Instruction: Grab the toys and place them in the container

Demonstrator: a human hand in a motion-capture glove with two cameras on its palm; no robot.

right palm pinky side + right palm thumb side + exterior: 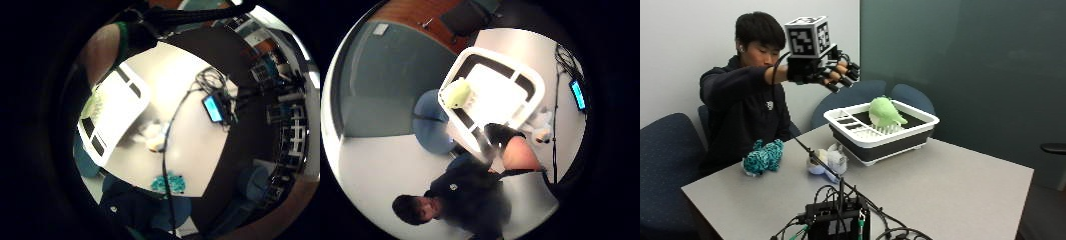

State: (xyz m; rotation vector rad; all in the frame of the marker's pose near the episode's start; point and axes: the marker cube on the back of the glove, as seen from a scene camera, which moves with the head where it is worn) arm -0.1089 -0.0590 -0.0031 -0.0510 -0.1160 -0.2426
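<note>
The grey rectangular table (959,185) fills the lower half of the outside view, and on it, right of centre, stands the white plastic dish-rack container with a black collapsible base (906,136), near the table's far edge. Inside the container, toward its back, sits the pale green plush toy (885,112), propped upright against the rack's ribs. At the left of the frame, near the person's body, the teal and black patterned plush toy (764,156) lies on the table, and just right of it, between that toy and the container, rests the small white and cream plush toy (828,161); both are well apart from the hand. The black-gloved right hand (830,70) hangs high in the upper centre, above the near-left corner of the container, fingers spread and lightly bent, holding nothing. One toy looks stowed, two are left. The likely trouble lies below: a black cable (823,170) runs across the table right by the white toy, so a reach for it could snag the cable and drag the toy or the black electronics box (838,219) at the bottom edge. Coming down from this height, the hand could also clip the container's rim and shift it toward the far edge, and a soft toy pinched by a limb may slip out in transit
</note>
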